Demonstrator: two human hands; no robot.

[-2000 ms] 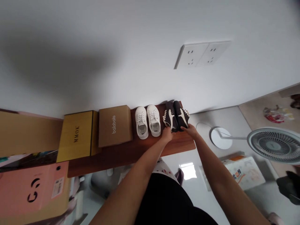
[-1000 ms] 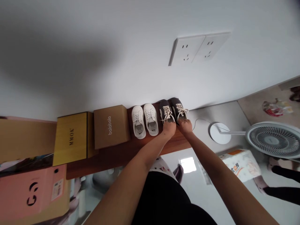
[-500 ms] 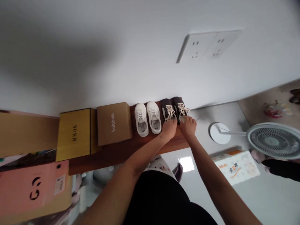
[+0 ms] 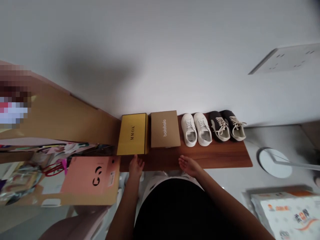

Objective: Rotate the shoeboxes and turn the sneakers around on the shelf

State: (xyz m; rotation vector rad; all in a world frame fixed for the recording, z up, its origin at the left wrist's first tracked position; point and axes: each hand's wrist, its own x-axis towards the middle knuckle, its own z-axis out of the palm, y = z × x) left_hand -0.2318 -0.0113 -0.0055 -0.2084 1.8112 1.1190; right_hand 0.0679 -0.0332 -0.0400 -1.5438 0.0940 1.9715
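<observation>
A pair of dark sneakers with cream laces stands at the right end of a brown wooden shelf, toes toward the wall. A pair of white sneakers sits just left of them. My left hand is open at the shelf's front edge, below a yellow box marked MMOK. Open and palm up, my right hand hovers over the front edge, below a tan box marked balabala. Neither hand holds anything.
A pink carton and larger cardboard boxes stand at the left. A white round fan base rests on the floor at the right, with a printed package nearer me. Wall sockets are high on the white wall.
Both hands have let go of the dark sneakers and drawn back to the shelf's front edge, moving left. The view has swung left, and the dark sneakers now stand upright in line.
</observation>
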